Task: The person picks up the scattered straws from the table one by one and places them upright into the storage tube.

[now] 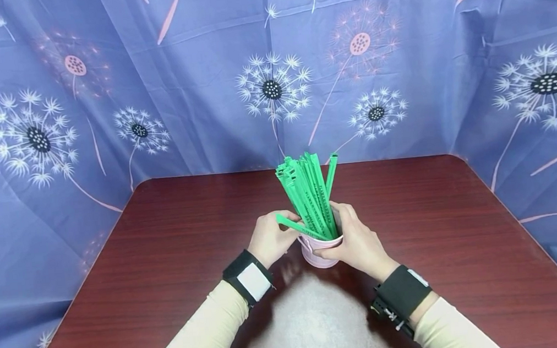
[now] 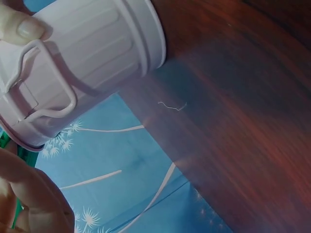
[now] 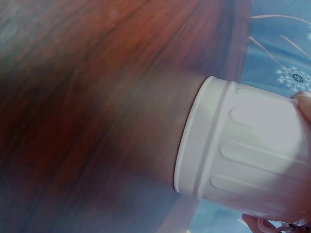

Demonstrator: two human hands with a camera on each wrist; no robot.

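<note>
A small pale pink bucket [image 1: 319, 257] with a wire-loop side handle [image 2: 53, 80] stands on the table, filled with slim green stick packets [image 1: 312, 198] bearing dark lettering. My right hand [image 1: 361, 241] grips the bucket around its right side, thumb across the front below the rim. At the left rim, my left hand [image 1: 273, 235] pinches one green packet [image 1: 295, 226] that leans out to the left, its lower end inside the bucket. The left wrist view shows curled fingers [image 2: 34, 194] with green between them. The bucket's ribbed wall [image 3: 257, 145] fills much of the right wrist view.
The dark red wood-grain table [image 1: 164, 233] has a bright glare patch near its front. A blue curtain [image 1: 199, 65] with dandelion prints hangs behind and along both sides. A thin pale thread [image 2: 172, 107] lies on the tabletop.
</note>
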